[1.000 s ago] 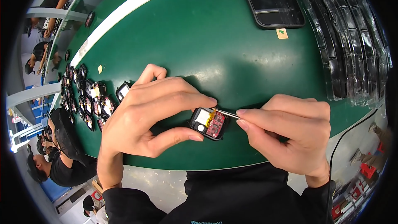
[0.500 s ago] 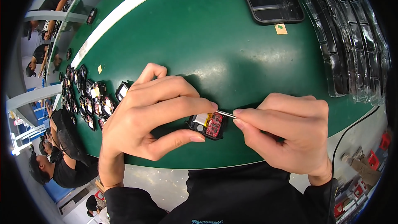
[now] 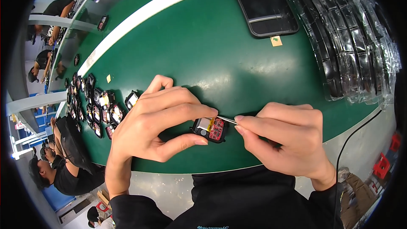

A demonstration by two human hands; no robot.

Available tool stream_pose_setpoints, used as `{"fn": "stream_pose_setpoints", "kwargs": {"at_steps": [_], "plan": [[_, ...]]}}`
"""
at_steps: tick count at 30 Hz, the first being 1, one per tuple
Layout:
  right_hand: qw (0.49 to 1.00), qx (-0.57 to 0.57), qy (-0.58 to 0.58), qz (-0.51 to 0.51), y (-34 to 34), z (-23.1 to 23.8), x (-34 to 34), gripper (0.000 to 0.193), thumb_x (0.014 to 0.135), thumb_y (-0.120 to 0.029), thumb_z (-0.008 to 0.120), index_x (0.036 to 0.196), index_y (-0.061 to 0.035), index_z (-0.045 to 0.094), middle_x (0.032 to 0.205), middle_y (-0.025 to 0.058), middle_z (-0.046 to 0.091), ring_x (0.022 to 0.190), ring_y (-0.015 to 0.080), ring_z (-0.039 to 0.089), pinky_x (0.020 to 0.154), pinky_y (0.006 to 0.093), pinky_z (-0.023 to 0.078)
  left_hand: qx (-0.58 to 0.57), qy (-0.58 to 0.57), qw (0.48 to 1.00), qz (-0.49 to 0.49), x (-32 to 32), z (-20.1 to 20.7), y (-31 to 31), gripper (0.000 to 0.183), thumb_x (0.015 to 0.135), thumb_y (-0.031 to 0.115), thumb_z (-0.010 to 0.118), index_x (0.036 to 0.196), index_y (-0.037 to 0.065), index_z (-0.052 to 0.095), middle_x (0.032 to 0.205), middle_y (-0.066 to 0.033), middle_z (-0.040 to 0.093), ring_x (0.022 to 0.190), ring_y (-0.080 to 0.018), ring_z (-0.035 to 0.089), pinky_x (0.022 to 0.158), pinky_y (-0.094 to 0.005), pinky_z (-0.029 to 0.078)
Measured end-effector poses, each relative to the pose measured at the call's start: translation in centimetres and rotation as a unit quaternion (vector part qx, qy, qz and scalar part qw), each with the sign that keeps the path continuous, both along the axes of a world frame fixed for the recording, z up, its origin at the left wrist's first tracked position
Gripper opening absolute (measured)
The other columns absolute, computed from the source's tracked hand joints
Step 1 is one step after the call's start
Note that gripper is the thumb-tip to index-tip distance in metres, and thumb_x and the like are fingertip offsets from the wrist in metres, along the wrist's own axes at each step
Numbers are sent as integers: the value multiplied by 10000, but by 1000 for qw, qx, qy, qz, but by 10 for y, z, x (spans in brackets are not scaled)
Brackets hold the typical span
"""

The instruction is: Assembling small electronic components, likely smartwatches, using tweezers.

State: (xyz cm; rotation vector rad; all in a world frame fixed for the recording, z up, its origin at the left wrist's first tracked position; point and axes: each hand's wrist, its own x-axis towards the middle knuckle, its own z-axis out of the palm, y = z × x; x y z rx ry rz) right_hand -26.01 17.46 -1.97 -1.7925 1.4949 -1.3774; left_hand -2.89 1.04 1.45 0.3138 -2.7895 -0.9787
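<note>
A small black device casing (image 3: 206, 136) lies open on the green tabletop, showing a red circuit board (image 3: 217, 130), a silver battery cell (image 3: 203, 124) with yellow tape, and a round grey part. My left hand (image 3: 154, 116) grips the casing by its edges, index finger at the far side and thumb at the near side. In my right hand (image 3: 284, 138), thumb and fingers pinch thin metal tweezers (image 3: 228, 120). Their tips reach the board's far edge, close by my left index fingertip. What the tips touch is too small to tell.
Several similar open casings (image 3: 96, 112) cluster at the left. A black tray (image 3: 263, 4) stands at the far side beside a small paper tag (image 3: 276, 41). Stacked black trays in clear plastic (image 3: 352, 47) fill the right. A dark cable (image 3: 354, 133) hangs there; people sit at left.
My right hand has moved a little to the left, and more of the tweezers shows over the casing. The left hand keeps its hold. The whole view has shifted slightly.
</note>
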Motion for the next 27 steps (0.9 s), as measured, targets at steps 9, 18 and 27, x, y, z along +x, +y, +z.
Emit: {"fn": "stream_pose_setpoints", "kwargs": {"at_steps": [9,18,27], "plan": [[995,-44,84,13,7,0,10,121,838,58,831,926,22,757,728,41,486,532,178,548,467,346,443,-9,5,1000,7,7,4,4,509,796,411,936,1121,35,831,940,-58,790,802,-222,677,821,-396,379],[997,13,22,-74,12,6,-18,182,831,24,871,997,-47,847,759,64,715,577,157,665,505,305,518,4,22,1000,-3,-17,-1,3,456,802,227,942,1199,77,776,896,-43,717,820,-238,674,852,-391,452],[991,18,-92,-95,11,9,3,181,964,-111,784,1063,34,828,898,172,763,717,313,736,633,417,554,-83,43,996,-7,1,4,19,493,794,152,957,1233,42,762,933,-138,701,841,-351,662,795,-460,527]]}}
